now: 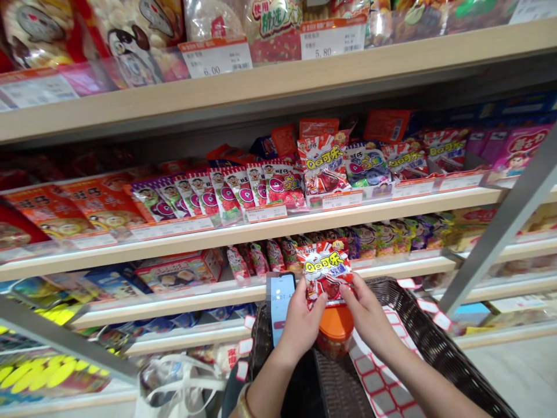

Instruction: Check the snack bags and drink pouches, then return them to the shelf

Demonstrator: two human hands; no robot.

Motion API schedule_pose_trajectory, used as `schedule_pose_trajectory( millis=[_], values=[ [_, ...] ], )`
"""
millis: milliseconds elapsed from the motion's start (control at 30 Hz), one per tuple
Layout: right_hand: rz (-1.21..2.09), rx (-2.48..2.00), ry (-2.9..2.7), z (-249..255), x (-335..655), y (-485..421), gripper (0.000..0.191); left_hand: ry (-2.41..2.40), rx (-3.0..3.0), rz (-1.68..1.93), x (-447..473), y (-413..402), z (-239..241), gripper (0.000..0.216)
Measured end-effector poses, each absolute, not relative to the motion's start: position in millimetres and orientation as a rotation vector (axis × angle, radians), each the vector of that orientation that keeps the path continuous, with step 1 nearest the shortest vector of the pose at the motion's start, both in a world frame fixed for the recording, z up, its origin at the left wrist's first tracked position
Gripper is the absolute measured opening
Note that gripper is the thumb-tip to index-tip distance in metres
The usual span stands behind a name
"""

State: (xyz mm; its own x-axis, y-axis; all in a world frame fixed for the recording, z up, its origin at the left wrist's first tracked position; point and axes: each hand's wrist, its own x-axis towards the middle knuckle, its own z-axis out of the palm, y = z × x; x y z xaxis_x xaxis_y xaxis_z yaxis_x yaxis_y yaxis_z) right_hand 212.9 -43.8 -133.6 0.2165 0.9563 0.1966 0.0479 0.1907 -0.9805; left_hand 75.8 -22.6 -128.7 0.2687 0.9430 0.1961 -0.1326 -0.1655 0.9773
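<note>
Your left hand (303, 318) and right hand (368, 309) are both closed on a red candy bag (326, 267), gripping its left and right sides with the thumbs on its front, over a dark woven basket (437, 331). Below the bag you have a jar (336, 328) with an orange lid, and a phone (282, 305) shows just left of your left hand. On the far shelf (235, 227), similar bags (325, 165) stand in a row.

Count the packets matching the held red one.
4: held packet, between left hand and right hand; leftmost packet, middle packet and rightmost packet on the shelf above. More may be hidden behind.
</note>
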Motion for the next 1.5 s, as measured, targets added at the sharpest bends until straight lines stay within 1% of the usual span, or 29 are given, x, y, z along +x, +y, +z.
schedule_pose_trajectory(
  millis=[200,667,733,900,967,1133,1267,1500],
  values=[
    [0.913,-1.176,-1.151,-135.1,213.9,-44.1,0.043,0.812,1.39,1.178,75.7,-23.8,-128.9,0.047],
    [0.922,-1.161,-1.147,-134.5,215.0,-45.7,0.04,0.807,1.385,1.169,75.4,-24.4,-130.7,0.051],
    [0.922,-1.154,-1.143,-134.7,214.7,-45.6,0.041,0.807,1.395,1.175,75.2,-24.7,-132.3,0.057],
    [0.954,-1.129,-1.125,-135.9,214.4,-44.8,0.045,0.826,1.382,1.268,76.7,-26.2,-137.0,0.083],
    [0.976,-1.11,-1.118,-136.7,214.6,-44.1,0.047,0.82,1.408,1.293,77.3,-26.6,-138.3,0.086],
    [0.971,-1.106,-1.069,-136.1,212.9,-45.0,0.048,0.842,1.457,1.302,76.0,-25.4,-141.1,0.078],
    [0.976,-1.058,-1.045,-132.0,207.4,-49.4,0.043,0.837,1.398,1.319,75.7,-24.7,-138.9,0.078],
    [0.933,-1.039,-0.843,-131.6,199.3,-51.5,0.045,0.777,1.237,1.344,81.5,-27.2,-137.1,0.072]
  ],
)
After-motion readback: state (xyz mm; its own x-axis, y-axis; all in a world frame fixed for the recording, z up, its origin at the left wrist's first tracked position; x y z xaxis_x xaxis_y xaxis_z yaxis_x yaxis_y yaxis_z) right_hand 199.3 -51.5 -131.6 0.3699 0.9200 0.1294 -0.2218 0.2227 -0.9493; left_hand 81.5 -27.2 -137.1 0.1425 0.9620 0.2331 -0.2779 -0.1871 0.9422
